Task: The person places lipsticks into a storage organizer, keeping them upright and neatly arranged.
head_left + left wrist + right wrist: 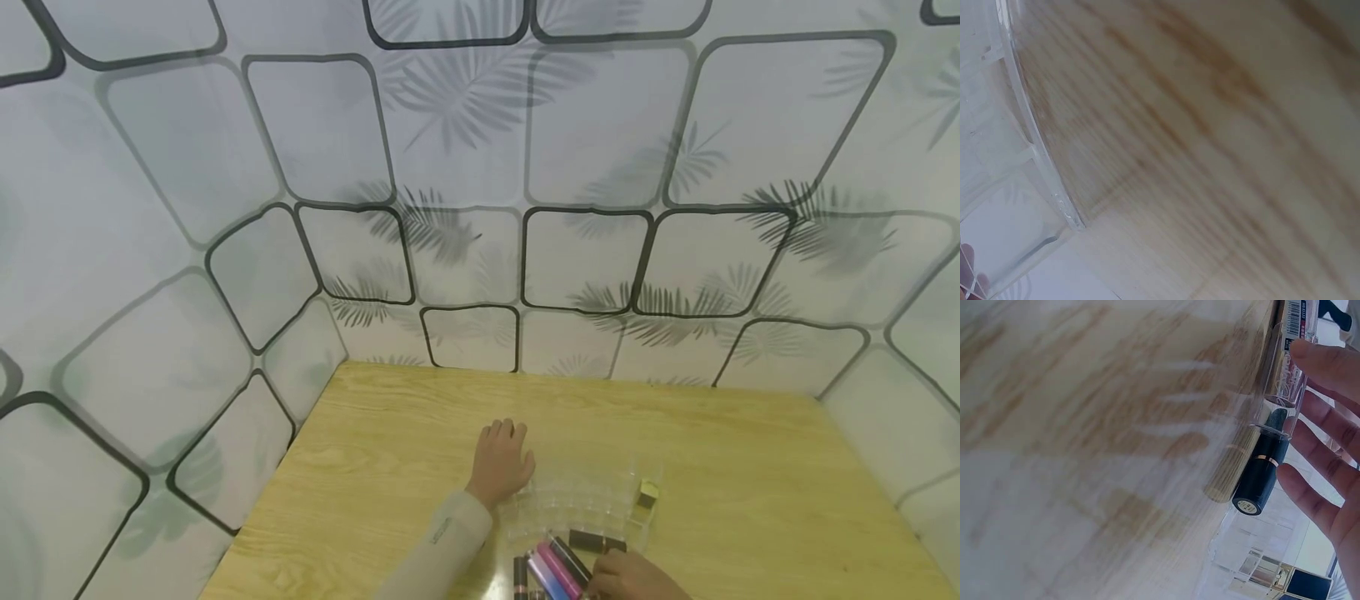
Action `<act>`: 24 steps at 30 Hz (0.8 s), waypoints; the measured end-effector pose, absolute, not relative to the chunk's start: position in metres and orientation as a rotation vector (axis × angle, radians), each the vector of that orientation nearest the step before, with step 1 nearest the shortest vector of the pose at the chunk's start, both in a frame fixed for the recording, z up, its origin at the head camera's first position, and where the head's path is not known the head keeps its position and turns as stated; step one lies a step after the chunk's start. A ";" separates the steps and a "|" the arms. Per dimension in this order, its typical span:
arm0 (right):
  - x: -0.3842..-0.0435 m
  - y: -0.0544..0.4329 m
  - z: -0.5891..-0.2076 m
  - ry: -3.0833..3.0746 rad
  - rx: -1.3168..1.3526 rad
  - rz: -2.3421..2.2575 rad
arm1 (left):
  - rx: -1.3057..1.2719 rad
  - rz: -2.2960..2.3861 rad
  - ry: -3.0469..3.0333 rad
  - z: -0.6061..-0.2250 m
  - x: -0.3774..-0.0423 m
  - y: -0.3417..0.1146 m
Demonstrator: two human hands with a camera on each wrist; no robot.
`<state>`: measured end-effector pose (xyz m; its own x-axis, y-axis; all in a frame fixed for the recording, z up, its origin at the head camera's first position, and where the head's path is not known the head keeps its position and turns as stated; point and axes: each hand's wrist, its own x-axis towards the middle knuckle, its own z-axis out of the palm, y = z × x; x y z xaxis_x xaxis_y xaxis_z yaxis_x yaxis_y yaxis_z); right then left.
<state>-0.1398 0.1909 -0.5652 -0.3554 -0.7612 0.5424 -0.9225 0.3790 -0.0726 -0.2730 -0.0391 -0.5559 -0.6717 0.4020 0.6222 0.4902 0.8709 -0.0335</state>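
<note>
A clear plastic organizer (562, 500) with many small compartments lies on the table. My left hand (501, 467) rests at its far left corner, thumb along the edge; in the left wrist view its fingertips (967, 265) show through the clear wall (1041, 150). My right hand (633, 577) is low among the cosmetic tubes. In the right wrist view its fingers (1325, 440) are spread beside a clear-cased tube with a barcode label (1285, 369), one fingertip at the label. Another fingertip is right at a black lipstick tube (1261, 472) with a gold band.
Beside the right hand lie a magenta tube (558, 571), a blue-purple tube (545, 575) and several black tubes (592, 542). A small gold-and-black case (647, 493) sits in the organizer's right side. Patterned curtain walls (465, 250) surround the wooden table (405, 442).
</note>
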 end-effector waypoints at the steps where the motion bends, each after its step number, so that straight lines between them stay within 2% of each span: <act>1: -0.138 0.191 -0.565 -2.269 1.445 0.534 | -0.642 -0.182 -2.393 -0.556 -0.273 -0.039; 6: -0.133 0.192 -0.564 -2.431 1.419 0.599 | -0.641 -0.186 -2.402 -0.555 -0.272 -0.039; 24: -0.138 0.200 -0.572 -2.359 1.584 0.497 | -0.627 -0.174 -2.404 -0.551 -0.270 -0.039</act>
